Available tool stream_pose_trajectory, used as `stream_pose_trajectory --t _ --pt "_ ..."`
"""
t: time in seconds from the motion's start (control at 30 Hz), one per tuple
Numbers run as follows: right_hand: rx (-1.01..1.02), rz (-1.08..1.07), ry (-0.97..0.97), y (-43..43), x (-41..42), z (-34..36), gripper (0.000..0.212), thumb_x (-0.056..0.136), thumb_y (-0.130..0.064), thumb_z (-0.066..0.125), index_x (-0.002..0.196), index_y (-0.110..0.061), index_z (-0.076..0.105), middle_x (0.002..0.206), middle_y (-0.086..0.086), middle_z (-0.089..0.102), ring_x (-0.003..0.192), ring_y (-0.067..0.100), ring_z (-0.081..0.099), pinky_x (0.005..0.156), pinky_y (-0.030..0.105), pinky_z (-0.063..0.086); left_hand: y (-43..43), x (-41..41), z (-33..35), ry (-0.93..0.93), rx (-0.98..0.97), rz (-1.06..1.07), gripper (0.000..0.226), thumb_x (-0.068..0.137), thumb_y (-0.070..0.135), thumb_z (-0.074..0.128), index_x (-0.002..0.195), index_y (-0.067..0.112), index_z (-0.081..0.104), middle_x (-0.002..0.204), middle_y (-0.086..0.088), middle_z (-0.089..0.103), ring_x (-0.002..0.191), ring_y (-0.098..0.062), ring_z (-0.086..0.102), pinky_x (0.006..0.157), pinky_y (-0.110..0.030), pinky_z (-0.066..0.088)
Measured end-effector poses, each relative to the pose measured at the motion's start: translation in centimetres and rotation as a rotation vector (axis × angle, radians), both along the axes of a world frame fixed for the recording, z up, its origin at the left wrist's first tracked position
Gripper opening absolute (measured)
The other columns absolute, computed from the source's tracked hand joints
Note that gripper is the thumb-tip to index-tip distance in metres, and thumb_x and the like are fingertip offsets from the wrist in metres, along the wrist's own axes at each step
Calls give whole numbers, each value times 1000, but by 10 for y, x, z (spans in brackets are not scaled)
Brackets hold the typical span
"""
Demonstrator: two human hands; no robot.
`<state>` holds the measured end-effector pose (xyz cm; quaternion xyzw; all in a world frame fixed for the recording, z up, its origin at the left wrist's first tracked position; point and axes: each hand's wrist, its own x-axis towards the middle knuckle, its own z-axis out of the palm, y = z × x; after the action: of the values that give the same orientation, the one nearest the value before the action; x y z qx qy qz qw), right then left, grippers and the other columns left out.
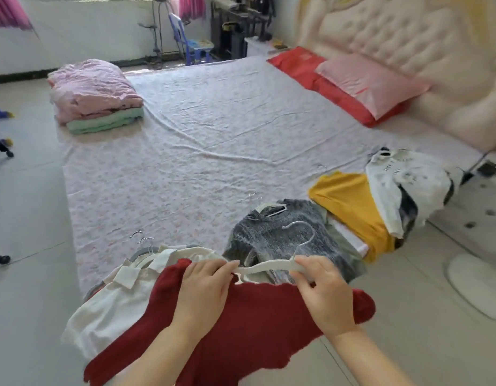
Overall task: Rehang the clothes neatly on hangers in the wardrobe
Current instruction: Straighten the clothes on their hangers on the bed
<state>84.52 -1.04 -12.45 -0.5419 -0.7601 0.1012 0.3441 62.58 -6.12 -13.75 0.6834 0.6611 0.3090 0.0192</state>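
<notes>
Here both hands pinch the white hanger (269, 267) over the red sweater (241, 324) at the bed's (185, 135) near edge: left hand (205, 285), right hand (322, 288). Soft, floppy knit; better held at the shoulders.

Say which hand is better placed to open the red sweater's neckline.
Left, probably: the left hand pinches the white hanger at its tip, over the top edge of the red sweater; the right hand grips the hanger's other arm.

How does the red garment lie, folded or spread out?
Spread out. The red garment lies flat over the bed edge, both shoulders showing; the left hand and right hand hold a white hanger at its neckline.
</notes>
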Motion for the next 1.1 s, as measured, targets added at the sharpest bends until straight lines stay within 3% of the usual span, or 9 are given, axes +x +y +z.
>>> stream_pose_trajectory --t 0.1,0.33,0.53,0.7,0.83,1.0,1.1 --pt "50 -72 34 0 67 3 33 66 -13 83 95 -21 72 87 -8 64 71 14 64 58 18 47 13 61 7 -7 25 -82 32 82 24 43 98 21 71 88 6 67 79 -19 63 80 -26 36" --pt "146 -126 64 16 250 12 41 63 -5 84 100 -17 73 76 -5 61 62 12 57 59 20 43 37 238 12 -36 36 -206 33 83 23 44 104 22 70 93 7 68 86 -13 59 81 -25 35" --pt "137 -129 30 44 376 33 37 68 -9 81 102 -18 72 79 -2 63 67 15 60 54 32 54 65 367 23 -18 -34 -237 35 71 12 62 105 19 70 93 4 68 83 -19 66 77 -36 48" --pt "150 -146 -22 90 437 41 36 66 -9 82 100 -18 73 79 0 66 66 18 61 53 32 54 100 435 30 -38 -125 -253 42 69 8 73 110 18 66 99 3 67 90 -23 65 79 -37 47" --pt "135 -166 -47 137 476 38 36 67 -9 81 101 -18 73 82 0 67 69 18 62 58 27 52 144 474 25 -76 -157 -254 42 79 14 66 120 20 60 111 3 63 103 -22 58 90 -36 39" --pt "108 -185 -50 208 515 27 36 66 -5 81 100 -18 73 81 -1 66 69 16 60 60 23 47 215 515 12 -76 -126 -262 45 73 15 72 116 19 62 104 3 65 94 -22 62 81 -31 39" --pt "71 -175 -56 251 531 24 36 66 -5 81 99 -19 74 81 -4 65 69 12 58 60 17 44 253 533 4 -114 -195 -233 44 84 21 59 128 25 53 119 7 58 111 -18 51 92 -25 26"
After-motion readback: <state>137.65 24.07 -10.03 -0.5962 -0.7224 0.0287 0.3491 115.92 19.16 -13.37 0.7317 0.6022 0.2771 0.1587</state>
